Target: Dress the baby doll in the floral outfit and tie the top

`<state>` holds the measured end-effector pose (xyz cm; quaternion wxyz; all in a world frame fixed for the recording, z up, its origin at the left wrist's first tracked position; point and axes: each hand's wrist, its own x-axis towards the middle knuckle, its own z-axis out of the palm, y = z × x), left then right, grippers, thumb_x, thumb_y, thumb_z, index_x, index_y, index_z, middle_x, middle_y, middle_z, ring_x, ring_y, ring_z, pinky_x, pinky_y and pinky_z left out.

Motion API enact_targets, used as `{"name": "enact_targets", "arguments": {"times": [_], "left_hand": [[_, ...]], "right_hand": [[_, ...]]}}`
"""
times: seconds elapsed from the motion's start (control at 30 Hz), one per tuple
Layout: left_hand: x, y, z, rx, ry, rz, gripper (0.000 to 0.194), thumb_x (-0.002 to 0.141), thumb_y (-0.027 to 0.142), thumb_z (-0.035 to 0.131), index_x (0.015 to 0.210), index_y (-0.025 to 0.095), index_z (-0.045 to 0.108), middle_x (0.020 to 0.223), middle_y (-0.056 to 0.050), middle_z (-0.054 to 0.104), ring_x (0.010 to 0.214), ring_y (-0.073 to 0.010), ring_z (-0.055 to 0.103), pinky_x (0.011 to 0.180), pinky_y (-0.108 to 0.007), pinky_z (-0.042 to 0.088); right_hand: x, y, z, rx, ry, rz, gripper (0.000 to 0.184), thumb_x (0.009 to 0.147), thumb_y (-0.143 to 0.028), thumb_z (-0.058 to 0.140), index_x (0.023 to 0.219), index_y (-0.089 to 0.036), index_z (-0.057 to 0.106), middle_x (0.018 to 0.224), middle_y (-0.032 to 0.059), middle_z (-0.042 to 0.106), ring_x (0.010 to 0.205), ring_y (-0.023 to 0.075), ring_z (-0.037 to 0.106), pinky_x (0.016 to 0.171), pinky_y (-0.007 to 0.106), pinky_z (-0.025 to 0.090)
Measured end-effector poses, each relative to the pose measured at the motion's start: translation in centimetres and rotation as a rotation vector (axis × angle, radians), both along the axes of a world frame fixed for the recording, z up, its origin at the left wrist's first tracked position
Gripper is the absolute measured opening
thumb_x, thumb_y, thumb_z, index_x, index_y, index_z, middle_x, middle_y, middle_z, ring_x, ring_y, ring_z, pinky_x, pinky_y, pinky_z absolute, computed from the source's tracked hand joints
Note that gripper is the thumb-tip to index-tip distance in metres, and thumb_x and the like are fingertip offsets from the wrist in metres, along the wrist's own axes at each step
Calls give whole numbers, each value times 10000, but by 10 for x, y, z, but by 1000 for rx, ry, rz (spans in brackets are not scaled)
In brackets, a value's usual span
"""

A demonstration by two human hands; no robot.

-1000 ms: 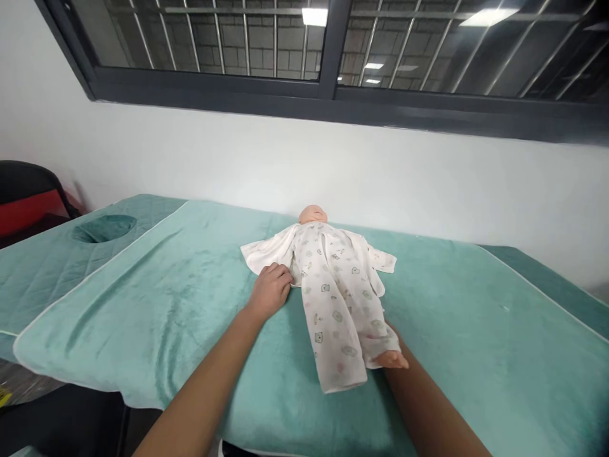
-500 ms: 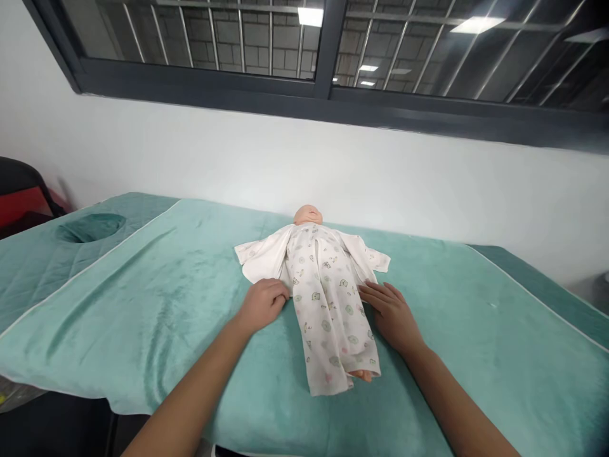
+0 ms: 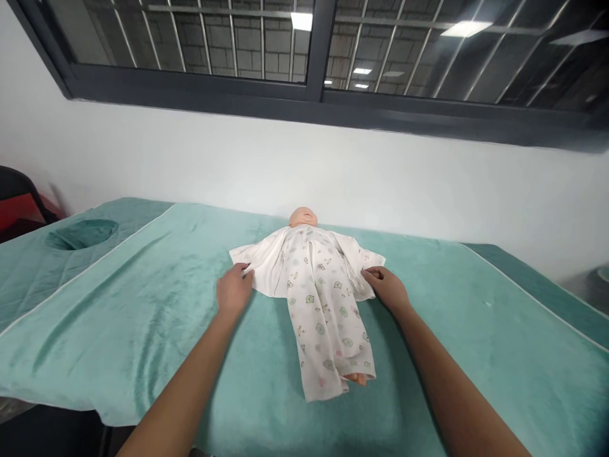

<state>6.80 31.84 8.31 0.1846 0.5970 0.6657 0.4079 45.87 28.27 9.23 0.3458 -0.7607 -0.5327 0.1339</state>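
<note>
A baby doll (image 3: 303, 217) lies on its back, its head toward the wall. White baby clothes (image 3: 328, 304) with small printed pictures cover its body, the trousers lying over the front and a foot showing at one cuff. White top panels and sleeves spread out to both sides. My left hand (image 3: 234, 289) pinches the edge of the left panel of the baby top (image 3: 269, 263) between thumb and fingers. On the other side, my right hand (image 3: 387, 287) has its thumb and fingers closed on the right edge of the top, near the sleeve.
A green velvety sheet (image 3: 157, 304) covers the massage bed, which has a face hole (image 3: 83, 233) at the left end. Behind it are a white wall (image 3: 333, 171) and a dark-framed window (image 3: 314, 70) with bars. A red and black chair (image 3: 19, 203) stands at the far left.
My left hand has moved left and up from beside the trousers to the panel's edge. My right hand has gone from lying flat to pinching the right edge. The top's panels are spread wider.
</note>
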Motion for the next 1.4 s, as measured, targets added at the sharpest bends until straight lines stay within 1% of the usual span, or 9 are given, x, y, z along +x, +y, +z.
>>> {"name": "enact_targets", "arguments": {"times": [0.27, 0.37, 0.53, 0.67, 0.77, 1.0, 1.13, 1.23, 1.4], "left_hand": [[59, -11, 72, 83, -295, -133, 273, 902, 429, 437, 962, 200, 574, 942, -36, 687, 877, -211, 646, 772, -325, 517], [101, -23, 82, 180, -273, -415, 210, 914, 333, 463, 1042, 219, 583, 1100, -50, 679, 1041, -216, 627, 925, -354, 488], [128, -44, 68, 240, -36, -814, 141, 909, 277, 514, 898, 235, 648, 1233, -46, 676, 1272, -231, 528, 1180, -436, 261], [109, -29, 70, 142, -397, -630, 260, 949, 389, 463, 907, 225, 659, 1152, -48, 721, 1099, -216, 641, 1027, -406, 458], [97, 0, 64, 192, -429, -488, 278, 951, 395, 470, 1037, 215, 664, 1295, -68, 655, 1238, -231, 566, 1111, -433, 375], [98, 26, 18, 154, -134, -680, 536, 939, 453, 504, 1438, 275, 421, 1639, -56, 169, 1516, -267, 25, 1209, -534, 130], [92, 26, 18, 148, -267, -614, 430, 949, 403, 490, 1360, 278, 498, 1600, -57, 294, 1503, -237, 156, 1202, -487, 212], [85, 31, 23, 126, -364, -559, 359, 941, 384, 500, 1276, 271, 563, 1537, -60, 410, 1444, -219, 321, 1186, -447, 266], [81, 38, 25, 172, -408, -519, 236, 936, 352, 504, 1071, 240, 662, 1367, -56, 579, 1286, -208, 505, 1136, -410, 338]], "right_hand": [[-1, -5, -1, 40, 127, 193, 328, 792, -520, 572, 841, -197, 603, 708, 4, 640, 673, 177, 569, 633, 286, 424], [-2, -6, -4, 48, 126, 194, 359, 785, -537, 576, 907, -199, 580, 727, -5, 626, 673, 170, 565, 640, 282, 430], [-12, -6, -6, 39, 27, 127, 311, 686, -475, 699, 869, -237, 619, 693, -28, 592, 626, 164, 508, 609, 281, 360], [-18, -9, -3, 54, -4, 76, 326, 727, -501, 667, 604, -228, 539, 582, -25, 524, 567, 151, 419, 565, 278, 284], [-15, -11, -1, 114, 47, 58, 353, 780, -526, 594, 618, -223, 516, 595, -25, 516, 603, 158, 447, 582, 278, 331], [-19, 3, 23, 263, 551, 82, 373, 845, -596, 510, 817, -224, 514, 714, -4, 581, 620, 173, 527, 547, 283, 439], [-64, 16, 65, 264, 510, 257, 365, 890, -586, 482, 805, -231, 500, 698, -15, 563, 615, 161, 535, 546, 266, 444], [-99, 10, 89, 246, 169, 492, 253, 899, -483, 544, 850, -242, 607, 940, 47, 685, 957, 240, 621, 834, 367, 501], [-105, -12, 89, 82, 130, 778, 250, 924, -409, 553, 783, -241, 672, 1171, 70, 687, 1111, 265, 600, 888, 395, 487]]}}
